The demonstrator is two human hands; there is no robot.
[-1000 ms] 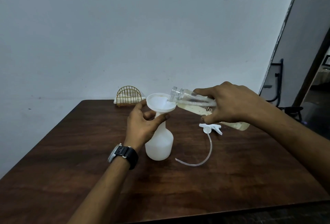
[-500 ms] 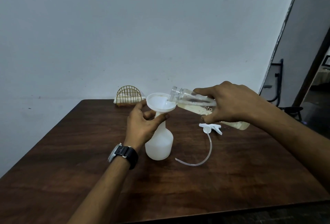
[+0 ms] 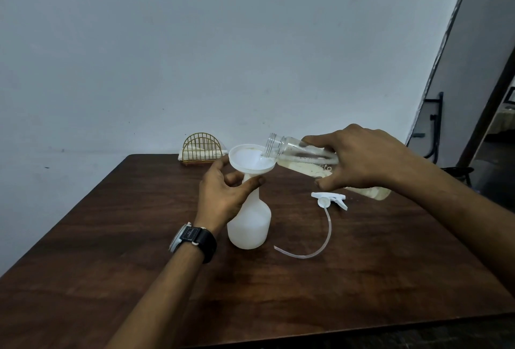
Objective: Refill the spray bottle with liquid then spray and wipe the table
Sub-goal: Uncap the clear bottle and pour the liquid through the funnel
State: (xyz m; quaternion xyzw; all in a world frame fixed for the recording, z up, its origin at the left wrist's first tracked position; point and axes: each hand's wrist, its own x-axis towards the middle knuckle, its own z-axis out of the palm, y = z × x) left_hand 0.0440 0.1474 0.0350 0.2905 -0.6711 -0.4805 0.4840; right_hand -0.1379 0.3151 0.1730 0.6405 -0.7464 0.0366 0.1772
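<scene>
A white spray bottle (image 3: 250, 223) stands upright on the dark wooden table (image 3: 362, 279) with a white funnel (image 3: 248, 159) in its neck. My left hand (image 3: 223, 195) grips the bottle's neck just under the funnel. My right hand (image 3: 359, 159) holds a clear plastic bottle (image 3: 295, 153) tilted almost flat, its open mouth over the funnel's rim. Pale yellowish liquid lies along the bottle's lower side and runs into the funnel. The white spray head (image 3: 328, 199) with its long curved tube lies on the table to the right of the spray bottle.
A gold wire holder (image 3: 202, 148) with white napkins stands at the table's far edge against the pale wall. A dark chair (image 3: 434, 137) and a doorway are beyond the table's right side.
</scene>
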